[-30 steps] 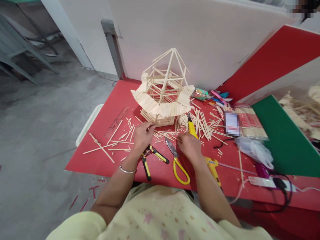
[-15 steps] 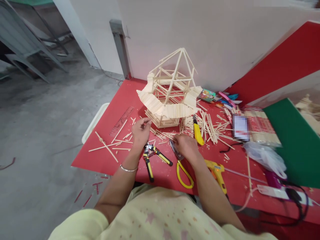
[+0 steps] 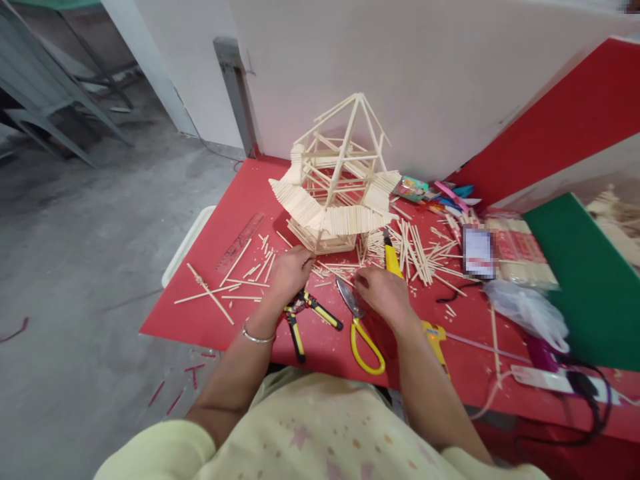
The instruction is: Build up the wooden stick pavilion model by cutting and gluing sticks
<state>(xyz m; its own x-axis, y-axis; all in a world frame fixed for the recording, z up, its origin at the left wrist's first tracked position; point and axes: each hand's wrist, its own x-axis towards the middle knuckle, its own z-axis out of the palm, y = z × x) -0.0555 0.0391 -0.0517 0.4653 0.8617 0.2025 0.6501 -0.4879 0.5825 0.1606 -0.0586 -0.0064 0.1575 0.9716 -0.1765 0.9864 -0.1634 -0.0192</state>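
My left hand [image 3: 291, 275], a bracelet on its wrist, is closed with fingertips together at the front base of a wooden-stick model house [image 3: 345, 220]. What its fingers hold, if anything, is too small to name. My right hand [image 3: 384, 293] is curled over loose wooden sticks [image 3: 343, 272], its fingertips pinched just right of the scissors' blades; their content is hidden. Yellow-handled scissors [image 3: 367, 343] lie between my arms. Black-and-yellow pliers [image 3: 315, 310] rest partly under my left hand. A yellow utility knife [image 3: 393, 259] lies beyond my right hand.
A glue gun [image 3: 435, 337] sits partly behind my right forearm. Many sticks [image 3: 413, 250] are strewn over the red table [image 3: 200, 323], with a clear ruler [image 3: 240, 241] at left. Rightward are a phone-like device [image 3: 479, 252], a plastic bag [image 3: 527, 310] and a power strip [image 3: 543, 379].
My left hand has shifted right, toward the model's base, uncovering short sticks. My right hand has moved slightly right, off the scissors, whose blades now show. The view has shifted a little.
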